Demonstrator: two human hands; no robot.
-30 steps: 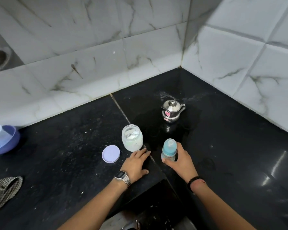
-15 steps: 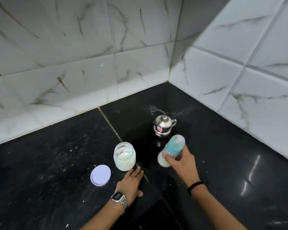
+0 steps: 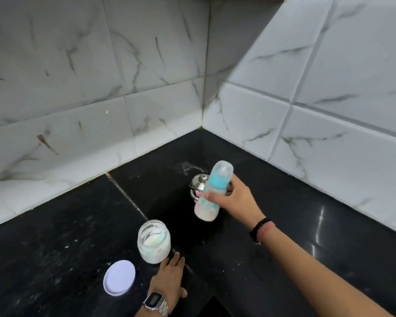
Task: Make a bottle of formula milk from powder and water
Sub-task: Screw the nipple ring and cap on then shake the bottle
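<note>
My right hand (image 3: 234,197) grips a baby bottle (image 3: 212,193) with a blue collar and clear cap, lifted above the black counter (image 3: 66,225) and tilted, cap up and to the right; pale milky liquid sits in its base. Just behind the bottle a small steel pot with a lid (image 3: 198,183) stands in the corner, partly hidden. An open glass jar of white powder (image 3: 153,242) stands left of centre, with its lilac lid (image 3: 119,276) lying flat beside it. My left hand (image 3: 170,279) rests flat on the counter, fingertips close to the jar's base.
White marble-pattern tiled walls (image 3: 101,110) meet in a corner behind the pot. White powder specks dot the counter around the jar. The counter's front edge drops away near the bottom centre.
My right hand has lifted the bottle off the counter and raised it, tilting it to the right in front of the pot. My left hand stays flat by the jar. The view has tilted upward.
</note>
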